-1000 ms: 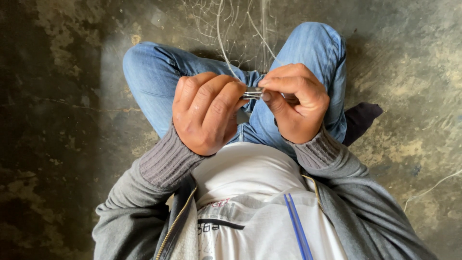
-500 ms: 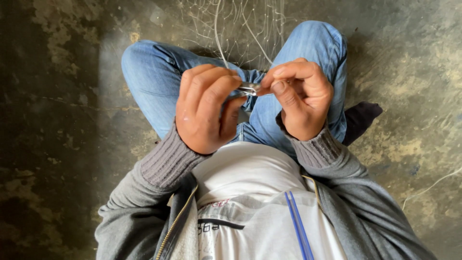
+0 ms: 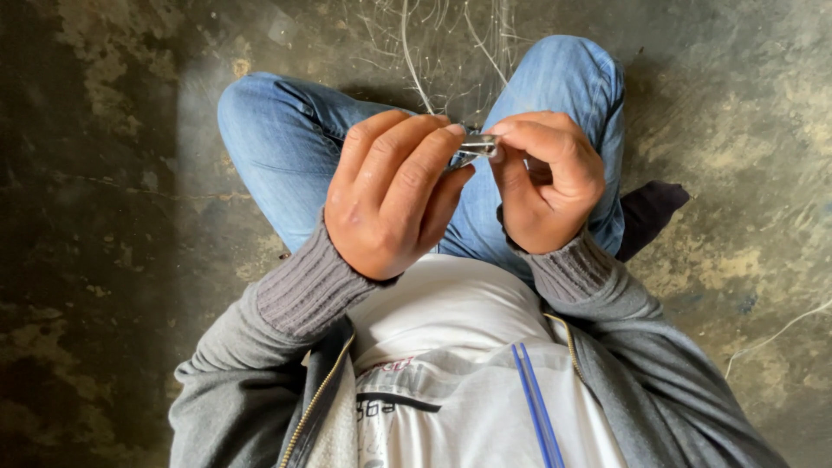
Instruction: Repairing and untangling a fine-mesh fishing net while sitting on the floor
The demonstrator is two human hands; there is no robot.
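Holding a small shiny metal piece [image 3: 475, 147] between them, the left hand [image 3: 394, 195] and the right hand [image 3: 546, 178] meet in the upper middle of the frame, fingers curled and pinched on it, above the blue jeans [image 3: 295, 147]; thin pale wires [image 3: 416, 52] run up over the dark floor [image 3: 104, 217]

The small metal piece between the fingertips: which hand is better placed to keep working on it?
Probably the right hand: its thumb and forefinger already pinch the small metal piece at the tip. The left hand curls around the other end, more like a support.
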